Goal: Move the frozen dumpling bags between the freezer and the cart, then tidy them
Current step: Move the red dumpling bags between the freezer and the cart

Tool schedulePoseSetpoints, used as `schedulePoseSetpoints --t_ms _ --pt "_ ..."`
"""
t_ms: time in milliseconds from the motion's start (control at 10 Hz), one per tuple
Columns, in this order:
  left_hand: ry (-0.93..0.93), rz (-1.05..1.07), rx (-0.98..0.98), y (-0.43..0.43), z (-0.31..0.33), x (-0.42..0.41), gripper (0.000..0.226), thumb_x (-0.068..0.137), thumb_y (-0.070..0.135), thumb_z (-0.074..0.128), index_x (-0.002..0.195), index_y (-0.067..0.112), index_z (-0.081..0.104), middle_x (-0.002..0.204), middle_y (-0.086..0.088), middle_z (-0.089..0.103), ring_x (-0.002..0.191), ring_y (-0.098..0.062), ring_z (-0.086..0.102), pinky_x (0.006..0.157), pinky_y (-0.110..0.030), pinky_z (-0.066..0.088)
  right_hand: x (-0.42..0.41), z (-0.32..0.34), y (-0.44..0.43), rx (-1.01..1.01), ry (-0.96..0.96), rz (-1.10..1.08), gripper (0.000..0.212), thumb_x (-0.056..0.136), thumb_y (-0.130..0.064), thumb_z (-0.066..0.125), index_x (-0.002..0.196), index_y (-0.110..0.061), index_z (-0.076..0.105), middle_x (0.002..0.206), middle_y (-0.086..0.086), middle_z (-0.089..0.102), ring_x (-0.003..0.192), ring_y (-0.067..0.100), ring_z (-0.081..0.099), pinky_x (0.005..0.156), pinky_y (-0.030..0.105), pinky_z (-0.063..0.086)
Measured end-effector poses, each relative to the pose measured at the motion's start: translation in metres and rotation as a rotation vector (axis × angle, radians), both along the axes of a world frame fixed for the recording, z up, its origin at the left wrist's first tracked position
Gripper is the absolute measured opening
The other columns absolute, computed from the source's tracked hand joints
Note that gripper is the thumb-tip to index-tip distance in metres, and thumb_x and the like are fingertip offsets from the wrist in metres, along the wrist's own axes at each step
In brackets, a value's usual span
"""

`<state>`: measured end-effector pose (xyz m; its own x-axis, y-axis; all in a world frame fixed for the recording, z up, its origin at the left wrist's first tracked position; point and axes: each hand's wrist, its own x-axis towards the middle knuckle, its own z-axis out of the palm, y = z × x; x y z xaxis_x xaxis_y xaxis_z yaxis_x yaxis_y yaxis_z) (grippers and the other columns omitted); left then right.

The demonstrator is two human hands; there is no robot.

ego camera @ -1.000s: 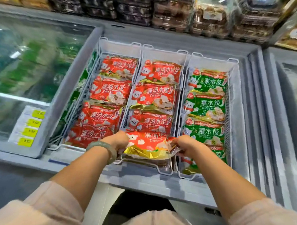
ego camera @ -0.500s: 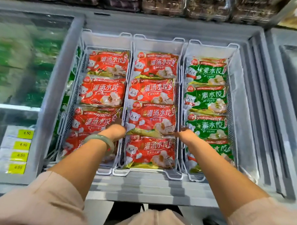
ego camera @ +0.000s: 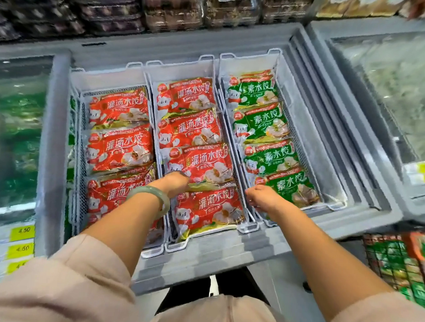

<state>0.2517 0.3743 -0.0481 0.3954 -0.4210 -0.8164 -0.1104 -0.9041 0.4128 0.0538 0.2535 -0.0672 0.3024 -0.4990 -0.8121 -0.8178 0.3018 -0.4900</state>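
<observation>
Tidying looks to be the step in hand: the open freezer point(ego camera: 202, 265) holds 3 wire baskets side by side, and every dumpling bag in them already lies flat in an overlapping row. The left hand point(ego camera: 175, 183) rests on the near-left corner of the third red bag point(ego camera: 201, 165) in the middle basket point(ego camera: 176, 248). Its fingers are hidden behind the knuckles, so I cannot tell whether they pinch the bag's edge or only press it. The right hand point(ego camera: 263, 199) hovers above the wire divider between the middle basket and the right basket point(ego camera: 250, 62), fingers loosely curled with nothing in them. The next move probably calls for nudging that third bag square so its near edge tucks evenly over the nearest red bag point(ego camera: 209, 211), matching the 4 green bags point(ego camera: 264, 124) on the right. The basket's wire sides leave little room beside the bags, so a hand has to work from above. A pale green bracelet point(ego camera: 154, 194) sits on the left wrist. The cart point(ego camera: 373, 255), at the near right, has more green packs in it. Yellow price labels point(ego camera: 22, 233) sit on the near-left rim, a glass lid point(ego camera: 13, 127) covers the left section, and packed trays point(ego camera: 164, 12) line the far shelf.
</observation>
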Motion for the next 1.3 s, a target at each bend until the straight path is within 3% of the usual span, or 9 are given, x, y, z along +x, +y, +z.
schedulePoseSetpoints --t_ms 100,200,300,400,500,800,900,1100,1300 --pt "0.045 -0.146 -0.052 -0.027 0.005 -0.037 0.036 0.097 0.014 0.042 0.124 -0.008 0.054 0.087 -0.008 0.063 0.068 -0.018 0.052 0.057 -0.021 0.042 -0.047 0.012 0.012 0.123 -0.075 -0.175 0.011 0.096 -0.016 0.044 0.089 -0.017 0.053 0.072 0.000 0.050 0.057 0.010 0.040 0.050 0.021 0.029" --pt "0.017 -0.290 -0.110 -0.048 0.016 -0.064 0.033 0.097 0.013 0.042 0.118 -0.006 0.058 0.070 0.001 0.051 0.070 -0.018 0.053 0.064 -0.026 0.045 -0.086 0.019 0.014 0.140 -0.108 -0.303 0.011 0.096 -0.018 0.046 0.087 -0.019 0.052 0.074 -0.001 0.052 0.060 0.011 0.045 0.054 0.021 0.032" --pt "-0.044 -0.522 -0.153 -0.083 0.038 -0.116 0.018 0.097 0.009 0.040 0.099 0.003 0.056 0.075 -0.003 0.054 0.065 -0.014 0.049 0.072 -0.028 0.046 -0.157 0.032 0.013 0.043 -0.096 -0.478 0.012 0.096 -0.022 0.048 0.086 -0.020 0.052 0.078 -0.001 0.057 0.063 0.011 0.052 0.059 0.022 0.038" --pt "-0.096 -0.669 -0.176 -0.107 0.041 -0.157 0.026 0.098 0.005 0.036 0.110 -0.006 0.056 0.105 -0.016 0.063 0.078 -0.018 0.054 0.077 -0.025 0.052 -0.212 0.039 0.015 -0.001 -0.106 -0.589 0.011 0.097 -0.022 0.047 0.087 -0.020 0.051 0.076 -0.001 0.057 0.060 0.011 0.050 0.058 0.022 0.040" --pt "0.037 -0.596 -0.178 -0.140 0.047 -0.248 0.033 0.098 0.008 0.039 0.125 -0.006 0.053 0.129 -0.023 0.057 0.068 -0.009 0.052 0.053 -0.016 0.049 -0.306 0.044 0.027 -0.036 -0.093 -0.742 0.008 0.097 -0.021 0.046 0.096 -0.016 0.052 0.076 0.001 0.057 0.060 0.011 0.050 0.056 0.021 0.037" --pt "0.047 -0.960 -0.189 -0.146 0.046 -0.450 0.035 0.099 0.017 0.040 0.125 -0.001 0.055 0.130 -0.020 0.058 0.062 -0.008 0.048 0.058 -0.020 0.039 -0.509 0.056 0.047 -0.037 -0.002 -0.862 0.013 0.097 -0.021 0.046 0.107 -0.014 0.048 0.085 0.005 0.055 0.064 0.014 0.048 0.059 0.023 0.036" --pt "0.057 -1.017 -0.209 -0.154 0.041 -0.518 0.034 0.099 0.013 0.039 0.124 -0.003 0.055 0.129 -0.021 0.058 0.077 -0.018 0.054 0.060 -0.019 0.039 -0.572 0.059 0.042 -0.070 -0.006 -0.925 0.006 0.098 -0.015 0.043 0.102 -0.013 0.046 0.075 0.004 0.049 0.059 0.013 0.042 0.055 0.022 0.029" --pt "0.089 -1.103 -0.136 -0.166 0.028 -0.594 0.033 0.100 0.018 0.039 0.121 0.000 0.057 0.115 -0.015 0.063 0.075 -0.015 0.054 0.058 -0.020 0.039 -0.639 0.042 0.043 -0.012 0.026 -0.898 0.015 0.098 -0.028 0.045 0.101 -0.015 0.052 0.086 0.001 0.057 0.069 0.012 0.054 0.064 0.025 0.041" --pt "0.110 -1.155 -0.078 -0.202 0.006 -0.649 0.013 0.098 0.017 0.040 0.099 0.012 0.052 0.098 -0.006 0.054 0.088 -0.021 0.051 0.059 -0.020 0.040 -0.688 0.027 0.018 0.002 0.037 -0.970 0.016 0.097 -0.028 0.048 0.098 -0.014 0.055 0.089 0.003 0.057 0.072 0.014 0.053 0.063 0.024 0.039"
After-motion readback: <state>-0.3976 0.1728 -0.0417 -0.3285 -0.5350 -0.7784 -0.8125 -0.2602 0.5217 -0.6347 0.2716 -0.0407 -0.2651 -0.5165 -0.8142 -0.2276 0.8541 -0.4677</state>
